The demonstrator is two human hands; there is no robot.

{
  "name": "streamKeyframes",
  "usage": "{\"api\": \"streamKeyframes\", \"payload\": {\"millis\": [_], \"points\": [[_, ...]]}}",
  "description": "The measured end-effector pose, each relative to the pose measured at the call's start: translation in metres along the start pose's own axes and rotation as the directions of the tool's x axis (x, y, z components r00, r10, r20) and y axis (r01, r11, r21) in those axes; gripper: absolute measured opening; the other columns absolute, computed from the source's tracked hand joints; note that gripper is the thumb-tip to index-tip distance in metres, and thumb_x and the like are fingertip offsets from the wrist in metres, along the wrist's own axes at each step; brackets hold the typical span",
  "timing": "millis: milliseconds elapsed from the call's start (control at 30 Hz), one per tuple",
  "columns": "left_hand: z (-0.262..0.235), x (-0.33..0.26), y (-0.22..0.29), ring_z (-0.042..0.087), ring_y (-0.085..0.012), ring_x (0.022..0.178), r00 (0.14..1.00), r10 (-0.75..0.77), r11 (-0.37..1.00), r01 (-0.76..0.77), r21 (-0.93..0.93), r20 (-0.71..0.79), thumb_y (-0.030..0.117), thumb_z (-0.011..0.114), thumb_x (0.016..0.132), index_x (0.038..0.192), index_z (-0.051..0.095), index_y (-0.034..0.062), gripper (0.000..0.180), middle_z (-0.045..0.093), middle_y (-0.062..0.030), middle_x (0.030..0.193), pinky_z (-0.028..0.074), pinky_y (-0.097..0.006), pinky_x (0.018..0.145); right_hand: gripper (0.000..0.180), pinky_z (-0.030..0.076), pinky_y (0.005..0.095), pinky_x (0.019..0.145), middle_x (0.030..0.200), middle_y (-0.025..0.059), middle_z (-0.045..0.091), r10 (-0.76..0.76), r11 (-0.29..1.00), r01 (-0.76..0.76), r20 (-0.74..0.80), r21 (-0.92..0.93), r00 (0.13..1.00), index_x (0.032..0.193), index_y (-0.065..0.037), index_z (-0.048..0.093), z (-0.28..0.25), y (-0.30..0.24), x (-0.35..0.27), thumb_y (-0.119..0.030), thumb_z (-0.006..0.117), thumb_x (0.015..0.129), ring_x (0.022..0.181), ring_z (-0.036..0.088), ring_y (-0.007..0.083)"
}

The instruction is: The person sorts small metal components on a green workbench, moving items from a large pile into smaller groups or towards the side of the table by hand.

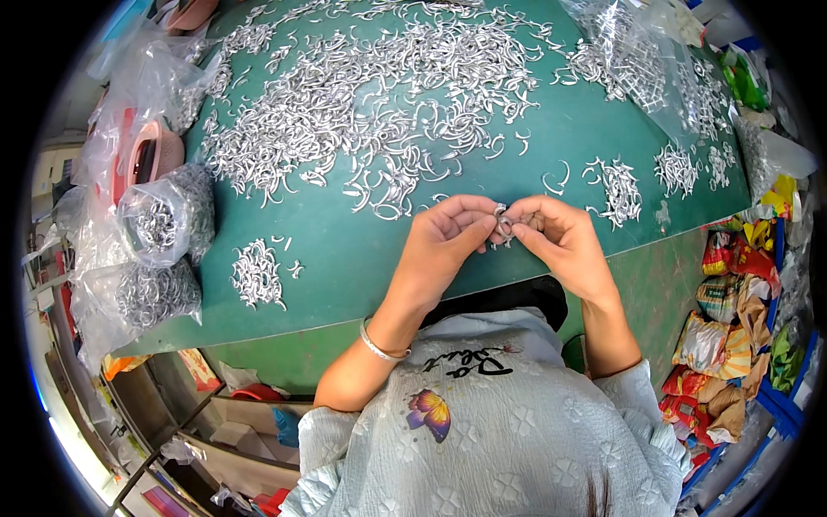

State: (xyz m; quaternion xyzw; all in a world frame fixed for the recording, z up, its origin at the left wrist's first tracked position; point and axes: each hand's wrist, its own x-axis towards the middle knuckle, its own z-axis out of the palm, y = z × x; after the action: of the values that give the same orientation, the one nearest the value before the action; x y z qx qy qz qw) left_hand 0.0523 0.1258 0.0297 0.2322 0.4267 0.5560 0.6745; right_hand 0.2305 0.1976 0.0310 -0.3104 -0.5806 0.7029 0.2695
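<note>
Close together over the near edge of the green table [327, 302], my two hands pinch a small curved silver metal piece [502, 226] between thumbs and forefingers. My left hand [450, 234] grips it from the left, and my right hand [551, 231] from the right. Its exact shape is partly hidden by my fingertips. Beyond my hands spreads a large heap of similar curved silver metal pieces [319, 112]. A small pile [618, 191] lies to the right of my right hand, another pile [257, 274] far to the left of my left hand.
Clear plastic bags [159, 228] filled with metal pieces stand along the left edge, beside a pink basket [159, 153]. At the back right lies another clear bag [637, 69] of silver parts. Colourful packages [715, 345] fill a blue rack on the right. Below left are shelves [245, 444].
</note>
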Motion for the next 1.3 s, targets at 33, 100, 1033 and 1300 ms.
{"api": "streamKeyframes", "payload": {"millis": [33, 100, 1033, 1300], "points": [[0.0, 0.0, 0.0, 0.063, -0.0097, 0.086, 1.0, -0.004, 1.0, 0.004, -0.016, 0.001, 0.004, 0.06, 0.095, 0.111, 0.062, -0.0034, 0.018, 0.069, -0.0059, 0.095, 0.049, -0.023, 0.076, 0.014, 0.048, 0.0235, 0.069, 0.1, 0.0059, 0.069, -0.007, 0.998, 0.007, -0.005, 0.065, 1.0, 0.107, 0.003, 0.064, 0.002, 0.001, 0.0, 0.001, 0.06, 0.093, 0.087, 0.063, 0.0088], [-0.001, 0.001, 0.001, 0.063, -0.0103, 0.088, 1.0, -0.012, 0.999, 0.013, -0.048, 0.006, 0.003, 0.06, 0.095, 0.112, 0.061, -0.0036, 0.019, 0.069, -0.0066, 0.097, 0.049, -0.023, 0.077, 0.016, 0.049, 0.023, 0.07, 0.101, 0.0062, 0.068, 0.033, 0.992, -0.029, -0.031, 0.124, 0.999, 0.11, 0.003, 0.062, 0.005, -0.002, 0.001, 0.001, 0.06, 0.094, 0.087, 0.063, 0.0089], [0.008, 0.006, -0.01, 0.065, -0.0089, 0.083, 0.977, 0.14, 0.882, -0.049, 0.469, -0.161, -0.002, 0.065, 0.091, 0.104, 0.067, -0.0048, 0.013, 0.069, -0.0045, 0.094, 0.053, -0.022, 0.074, 0.015, 0.039, 0.0247, 0.054, 0.076, 0.0042, 0.061, -0.123, 0.878, 0.038, -0.148, -0.476, 0.981, 0.1, 0.0, 0.066, -0.002, -0.007, -0.001, 0.003, 0.067, 0.085, 0.061, 0.049, 0.0085], [0.015, 0.008, -0.009, 0.065, -0.0084, 0.083, 0.968, 0.186, 0.899, -0.099, 0.426, -0.166, -0.004, 0.065, 0.089, 0.103, 0.068, -0.0047, 0.014, 0.069, -0.0042, 0.093, 0.053, -0.022, 0.075, 0.012, 0.047, 0.0283, 0.061, 0.081, 0.0085, 0.062, -0.149, 0.935, 0.053, -0.253, -0.35, 0.956, 0.1, 0.001, 0.065, 0.001, -0.005, -0.003, 0.003, 0.061, 0.089, 0.068, 0.059, 0.0137]]}}
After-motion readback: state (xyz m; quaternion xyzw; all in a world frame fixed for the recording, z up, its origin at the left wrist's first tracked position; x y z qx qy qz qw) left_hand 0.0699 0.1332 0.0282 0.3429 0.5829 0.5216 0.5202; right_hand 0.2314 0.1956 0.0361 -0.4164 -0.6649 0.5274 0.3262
